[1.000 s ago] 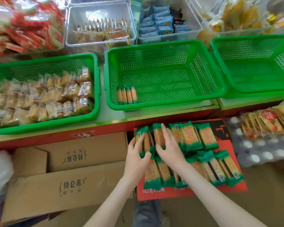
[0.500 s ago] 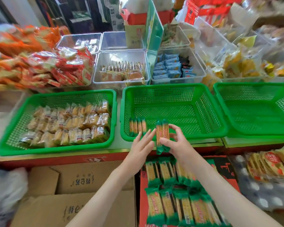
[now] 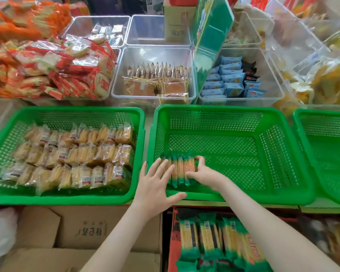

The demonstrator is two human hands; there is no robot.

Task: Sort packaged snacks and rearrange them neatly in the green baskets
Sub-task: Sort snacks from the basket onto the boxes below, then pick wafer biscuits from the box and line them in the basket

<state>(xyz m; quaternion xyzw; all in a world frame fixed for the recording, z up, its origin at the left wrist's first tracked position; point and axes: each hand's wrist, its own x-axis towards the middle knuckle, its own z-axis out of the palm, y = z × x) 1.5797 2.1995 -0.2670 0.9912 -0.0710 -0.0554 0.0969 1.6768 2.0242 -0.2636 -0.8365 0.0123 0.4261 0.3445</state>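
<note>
- Head view: the cracker packs (image 3: 180, 169) stand on edge in a tight row at the front left corner of the middle basket (image 3: 234, 109). Their long axes run away from the person.
- The left hand (image 3: 155, 187) is spread, straight fingers pressing the row's left side and thumb lying along the front rim. The right hand (image 3: 204, 174) curls round the row's right end, pinching the outermost packs. The row sits squeezed between the two hands.
- I'd say the row grows rightward across the basket floor, so the right hand leads.
- The left basket (image 3: 77, 110) is packed with clear-wrapped snacks. Spare packs (image 3: 210, 236) wait in the red box (image 3: 172, 232) below, and nothing blocks the hands.
</note>
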